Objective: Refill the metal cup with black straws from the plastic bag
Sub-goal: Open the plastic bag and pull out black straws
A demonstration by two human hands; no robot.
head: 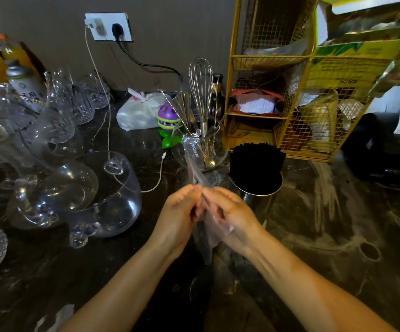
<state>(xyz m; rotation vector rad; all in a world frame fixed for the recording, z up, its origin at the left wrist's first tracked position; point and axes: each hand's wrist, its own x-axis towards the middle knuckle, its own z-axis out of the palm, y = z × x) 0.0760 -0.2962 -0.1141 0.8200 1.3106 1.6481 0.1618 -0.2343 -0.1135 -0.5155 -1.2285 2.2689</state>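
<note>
A metal cup (254, 200) stands on the dark counter just right of my hands, packed with upright black straws (256, 164). Both hands meet in the middle of the view and pinch a long, clear plastic bag (205, 238). My left hand (182, 213) grips its left side, my right hand (230, 212) its right side. The bag's top end (193, 152) sticks up above my fingers and its lower end hangs below them. The bag looks flat, with no straws visible inside.
A glass jar (201, 149) with a whisk and spoons stands behind the bag. Several glass bowls (103, 195) and glasses crowd the left. A yellow wire rack (287, 92) rises at the back right. A white cable (155, 178) trails across the counter.
</note>
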